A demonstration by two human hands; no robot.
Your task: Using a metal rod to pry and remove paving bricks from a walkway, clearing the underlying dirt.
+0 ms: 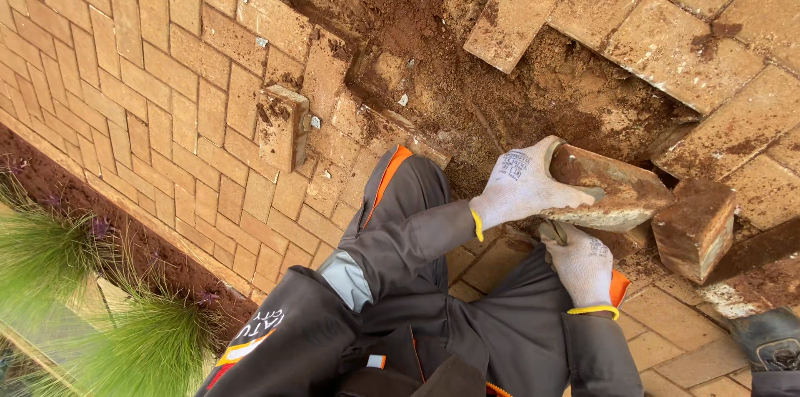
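Left hand [521,184], in a white knit glove w/ yellow cuff, is clamped over the near end of a dirty paving brick [612,193]; fingers wrap its top edge, thumb along the side. Brick is lifted, tilted, approx. level w/ the person's knees, above the edge of the dug-out patch. Right hand [582,265], same glove type, sits just under the brick, fingers curled round a thin dark tool [555,232] whose tip pokes up vs. the brick's underside; what tool it is, can't tell. Hands are close together, one above the other, not touching as far as visible. Just right of the held brick a second loose brick [694,228] stands on end, tilted, nearly touching it. Behind both, the exposed soil bed [467,55] is reddish-brown & lumpy, bordered by laid pavers; another loose brick [521,5] lies askew across its far edge, & one more [282,126] stands upright on the paving [150,72] at left. Person wears dark grey work clothes w/ orange trim [387,176] & reflective strip on the sleeve. Bottom left: a mulch strip [100,230] along the paving edge, w/ tufts of green grass-like plants [146,347]. Bottom right corner: dark boot toe [771,347], partly cut off.
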